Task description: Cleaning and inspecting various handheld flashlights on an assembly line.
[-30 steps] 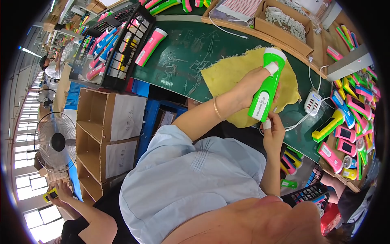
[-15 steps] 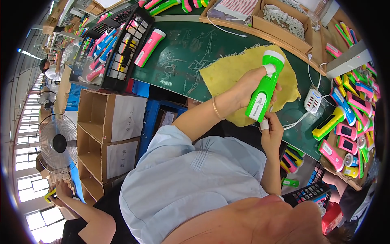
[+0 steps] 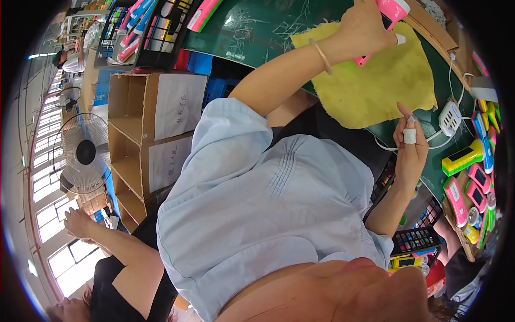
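Observation:
My left hand (image 3: 365, 33) is closed around a pink flashlight (image 3: 396, 9) above the far part of a yellow cloth (image 3: 370, 102). The flashlight's white-rimmed head sticks out past my fingers, and a pink corner shows below the palm. Most of its body is hidden by my hand. My right hand (image 3: 412, 149) is at the cloth's near right edge, with white wraps on its fingers. Its index finger stretches out while the others bend loosely, and I see nothing in it.
Right of the cloth sits a white multi-port charger (image 3: 449, 118) with cables. Beyond it lie several flashlights, including a yellow-green one (image 3: 462, 157). A black basket (image 3: 166, 32) of flashlights stands far left, above cardboard shelves (image 3: 127, 107). A co-worker's arm (image 3: 115, 239) is at lower left.
The green flashlight is gone from my hands; my left hand now grips a pink one, farther away. My right hand has come apart from the left. The view has shifted.

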Motion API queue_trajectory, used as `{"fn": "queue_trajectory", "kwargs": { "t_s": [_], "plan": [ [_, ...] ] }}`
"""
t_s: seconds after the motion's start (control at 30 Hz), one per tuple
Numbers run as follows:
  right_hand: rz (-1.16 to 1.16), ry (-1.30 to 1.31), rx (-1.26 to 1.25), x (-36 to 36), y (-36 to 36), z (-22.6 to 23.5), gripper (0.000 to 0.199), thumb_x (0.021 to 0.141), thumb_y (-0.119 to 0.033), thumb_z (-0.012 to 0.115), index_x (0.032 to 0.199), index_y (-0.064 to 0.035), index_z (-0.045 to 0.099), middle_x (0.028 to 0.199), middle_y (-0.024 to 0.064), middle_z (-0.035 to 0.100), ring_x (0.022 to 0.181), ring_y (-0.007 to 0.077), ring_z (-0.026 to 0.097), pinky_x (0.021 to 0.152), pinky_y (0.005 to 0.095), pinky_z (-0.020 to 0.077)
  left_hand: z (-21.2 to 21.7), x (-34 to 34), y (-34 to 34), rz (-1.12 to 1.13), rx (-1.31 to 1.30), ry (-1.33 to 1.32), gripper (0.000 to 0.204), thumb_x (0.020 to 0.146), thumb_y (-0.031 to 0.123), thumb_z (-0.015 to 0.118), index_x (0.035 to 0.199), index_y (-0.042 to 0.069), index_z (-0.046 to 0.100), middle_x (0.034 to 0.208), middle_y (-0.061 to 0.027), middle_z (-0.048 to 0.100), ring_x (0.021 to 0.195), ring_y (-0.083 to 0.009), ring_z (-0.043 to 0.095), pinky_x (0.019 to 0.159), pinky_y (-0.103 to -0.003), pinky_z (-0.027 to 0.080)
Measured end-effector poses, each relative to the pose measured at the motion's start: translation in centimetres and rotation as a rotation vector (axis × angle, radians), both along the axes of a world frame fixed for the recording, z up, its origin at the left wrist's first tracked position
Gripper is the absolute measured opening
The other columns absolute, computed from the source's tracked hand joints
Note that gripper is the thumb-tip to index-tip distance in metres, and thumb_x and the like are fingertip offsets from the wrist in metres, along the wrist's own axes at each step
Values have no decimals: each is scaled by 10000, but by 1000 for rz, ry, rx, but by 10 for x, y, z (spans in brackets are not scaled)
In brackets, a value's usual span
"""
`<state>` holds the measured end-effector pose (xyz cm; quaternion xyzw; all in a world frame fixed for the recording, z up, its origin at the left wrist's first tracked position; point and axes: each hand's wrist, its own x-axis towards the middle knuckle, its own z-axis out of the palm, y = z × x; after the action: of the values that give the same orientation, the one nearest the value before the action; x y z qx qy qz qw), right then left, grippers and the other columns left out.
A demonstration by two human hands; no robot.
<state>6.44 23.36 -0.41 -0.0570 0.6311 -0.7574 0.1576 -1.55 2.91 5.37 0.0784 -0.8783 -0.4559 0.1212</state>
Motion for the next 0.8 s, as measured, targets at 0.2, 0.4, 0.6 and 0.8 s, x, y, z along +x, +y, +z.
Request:
{"fn": "queue_trajectory", "kwargs": {
  "t_s": [0.2,0.4,0.6,0.8],
  "plan": [
    [-3,307,411,-2,-1,-6,216,896,-167,467,960,9,575,738,2,535,726,89,482,643,222,377,-24,-3,-1,-3,260,16,706,663,262,682,1145,-21,251,1040,-265,442,855,-400,518,716,-437,448],
    [-31,739,563,-23,-12,16,101,860,-82,477,863,-1,536,756,74,548,728,184,524,699,260,396,-26,3,-18,-108,566,23,650,690,333,621,1126,-10,282,983,-230,454,818,-359,513,683,-414,447],
    [155,1223,950,-38,-34,48,98,716,-30,548,810,-11,526,782,105,528,733,286,487,651,365,397,-17,40,11,-188,860,16,613,717,403,560,1106,0,312,926,-195,466,781,-319,508,650,-392,445],
    [638,1124,417,-46,-5,64,160,703,1,521,863,3,513,839,153,531,802,308,522,715,321,423,-16,55,17,-238,1141,6,598,744,474,499,1087,10,343,868,-161,478,744,-278,504,617,-370,444]
  ]
}}
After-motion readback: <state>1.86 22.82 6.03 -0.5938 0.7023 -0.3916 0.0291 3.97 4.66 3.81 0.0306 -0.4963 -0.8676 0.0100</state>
